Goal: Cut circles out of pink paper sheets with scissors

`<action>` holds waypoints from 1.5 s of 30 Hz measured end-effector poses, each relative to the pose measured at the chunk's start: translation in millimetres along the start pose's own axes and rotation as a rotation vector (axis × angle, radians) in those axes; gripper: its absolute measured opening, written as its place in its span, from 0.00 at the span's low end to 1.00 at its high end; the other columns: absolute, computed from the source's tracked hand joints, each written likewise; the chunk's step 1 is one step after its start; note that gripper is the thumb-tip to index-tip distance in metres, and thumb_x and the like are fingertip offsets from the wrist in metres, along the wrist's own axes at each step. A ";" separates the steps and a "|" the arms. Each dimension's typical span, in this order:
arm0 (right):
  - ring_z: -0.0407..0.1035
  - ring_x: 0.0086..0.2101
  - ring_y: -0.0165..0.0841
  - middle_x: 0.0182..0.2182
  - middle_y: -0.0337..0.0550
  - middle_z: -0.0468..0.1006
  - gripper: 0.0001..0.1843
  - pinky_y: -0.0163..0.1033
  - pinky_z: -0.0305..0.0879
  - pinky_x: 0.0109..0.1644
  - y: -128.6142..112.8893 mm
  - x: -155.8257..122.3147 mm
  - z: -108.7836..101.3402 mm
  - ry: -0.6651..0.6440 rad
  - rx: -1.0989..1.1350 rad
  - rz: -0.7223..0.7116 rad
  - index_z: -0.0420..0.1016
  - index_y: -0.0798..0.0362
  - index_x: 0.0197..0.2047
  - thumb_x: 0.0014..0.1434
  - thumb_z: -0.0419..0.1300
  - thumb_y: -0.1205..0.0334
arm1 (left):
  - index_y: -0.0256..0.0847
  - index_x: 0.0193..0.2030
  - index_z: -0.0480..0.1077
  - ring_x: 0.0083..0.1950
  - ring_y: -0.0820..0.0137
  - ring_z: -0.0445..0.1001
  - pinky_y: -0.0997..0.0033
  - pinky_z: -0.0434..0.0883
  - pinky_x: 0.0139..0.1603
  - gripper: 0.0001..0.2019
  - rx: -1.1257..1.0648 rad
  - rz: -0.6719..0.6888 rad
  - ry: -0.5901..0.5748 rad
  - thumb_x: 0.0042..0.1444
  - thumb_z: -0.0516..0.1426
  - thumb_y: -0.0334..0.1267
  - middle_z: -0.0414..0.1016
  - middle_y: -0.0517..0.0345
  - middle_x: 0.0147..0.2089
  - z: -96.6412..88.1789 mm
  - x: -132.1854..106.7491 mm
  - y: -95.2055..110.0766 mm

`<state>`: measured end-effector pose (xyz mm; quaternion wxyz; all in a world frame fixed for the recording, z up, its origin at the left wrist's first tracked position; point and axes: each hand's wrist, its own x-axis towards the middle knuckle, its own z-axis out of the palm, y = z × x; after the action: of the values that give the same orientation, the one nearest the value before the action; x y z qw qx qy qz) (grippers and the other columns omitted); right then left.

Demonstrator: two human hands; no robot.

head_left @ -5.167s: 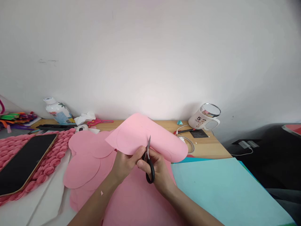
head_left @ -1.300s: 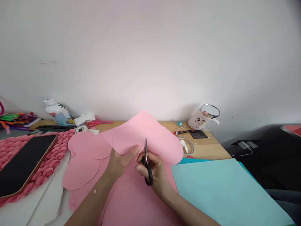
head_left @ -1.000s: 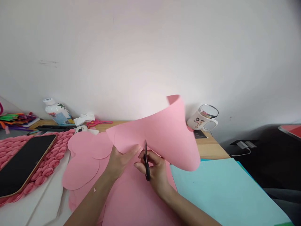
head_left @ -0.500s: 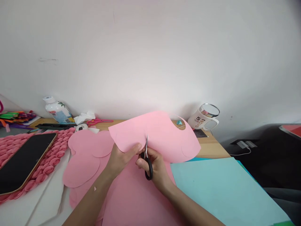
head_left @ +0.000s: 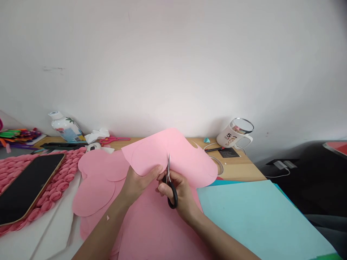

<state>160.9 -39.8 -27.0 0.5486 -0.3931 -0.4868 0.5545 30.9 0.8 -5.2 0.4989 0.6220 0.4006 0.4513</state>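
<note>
My left hand [head_left: 139, 184] pinches the lower left edge of a pink paper sheet [head_left: 187, 155], thumb on top. A round outline shows on the sheet above that thumb. My right hand [head_left: 180, 193] grips black-handled scissors [head_left: 172, 195], whose blades point up and away along the curved cut edge, nearly together. The right part of the sheet curls over beyond my right hand. Cut pink paper circles [head_left: 94, 195] lie overlapping to the left, and more pink paper [head_left: 162, 227] lies flat under my hands.
A phone [head_left: 27, 187] rests on a pink petalled mat [head_left: 58, 186] at left. Along the wall stand a white bottle [head_left: 66, 126], pink scissors [head_left: 115, 139] and a white mug [head_left: 234, 133]. Light blue paper [head_left: 257, 216] lies at right, near the table's right edge.
The pink sheet has turned and its right part has swung leftward, uncovering a pen and cable near the mug. More of the round outline shows. Both hands stay almost in place.
</note>
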 end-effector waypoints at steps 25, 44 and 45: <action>0.56 0.20 0.27 0.18 0.33 0.63 0.13 0.35 0.57 0.24 6.6 0.9 -1.9 0.144 -0.168 -0.150 0.69 0.53 0.27 0.46 0.67 0.55 | 0.39 0.38 0.71 0.40 0.68 0.73 0.69 0.71 0.41 0.08 -0.024 0.065 0.036 0.55 0.56 0.41 0.75 0.56 0.35 1.9 0.2 -3.5; 0.60 0.22 0.28 0.18 0.34 0.67 0.12 0.37 0.62 0.29 2.7 2.2 -2.1 -0.040 0.130 0.002 0.70 0.53 0.30 0.51 0.63 0.53 | 0.40 0.14 0.59 0.15 0.77 0.59 0.78 0.60 0.16 0.18 0.405 0.217 0.234 0.54 0.54 0.41 0.60 0.66 0.12 8.4 -0.8 1.8; 0.60 0.22 0.28 0.19 0.35 0.67 0.12 0.37 0.62 0.30 2.3 2.2 -2.3 -0.049 0.138 -0.003 0.71 0.53 0.30 0.52 0.63 0.53 | 0.41 0.13 0.57 0.14 0.78 0.57 0.78 0.59 0.16 0.19 0.432 0.246 0.240 0.53 0.54 0.40 0.59 0.67 0.11 8.3 -1.3 2.9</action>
<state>162.4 -37.2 -29.6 0.5633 -0.3399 -0.4614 0.5952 38.6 -3.1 -3.4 0.2451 0.7002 0.4652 0.4830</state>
